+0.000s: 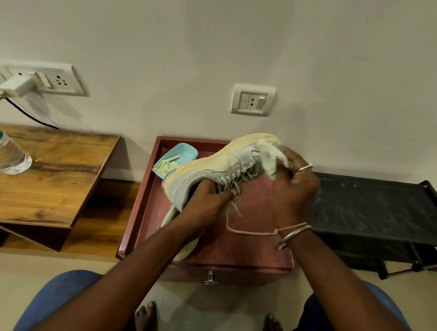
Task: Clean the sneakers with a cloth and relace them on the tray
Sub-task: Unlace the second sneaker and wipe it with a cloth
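A grey and cream sneaker [212,167] is held tilted above the reddish-brown tray [144,202], sole turned toward the wall. My left hand [208,200] grips it at the collar and upper laces. My right hand [295,184] presses a pale green cloth [271,155] against the toe end. A loose lace [249,231] hangs from the shoe and runs to my right wrist. A second sneaker [182,249] lies on the tray, mostly hidden under my left forearm.
A light blue dish [180,153] holding pale strips sits at the tray's back left. A wooden table [49,179] with a plastic water bottle [5,151] stands to the left. A black rack [377,211] is on the right. Wall sockets are behind.
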